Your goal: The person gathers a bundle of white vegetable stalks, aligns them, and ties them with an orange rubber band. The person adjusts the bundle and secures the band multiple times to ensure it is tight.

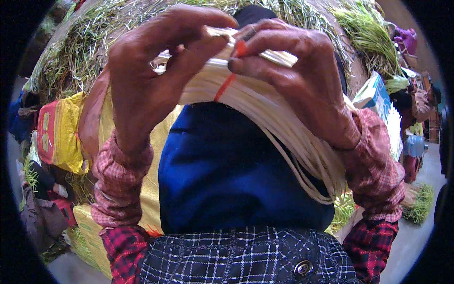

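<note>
A bundle of long, pale plant stalks lies bent in an arc over the blue cloth on my lap. A red tie runs around the bundle near its upper left part. At the bundle's upper edge, my right hand pinches a red end of the tie between thumb and fingertips. My left hand, slightly blurred, is raised beside it, thumb and index finger close together at the pale stalk ends; whether it grips anything is unclear.
Green stalks and loose grassy trimmings lie across the far side. A yellow and red woven bag is at the left, a blue and white box at the right. Other people sit at both edges; one at the right wears purple.
</note>
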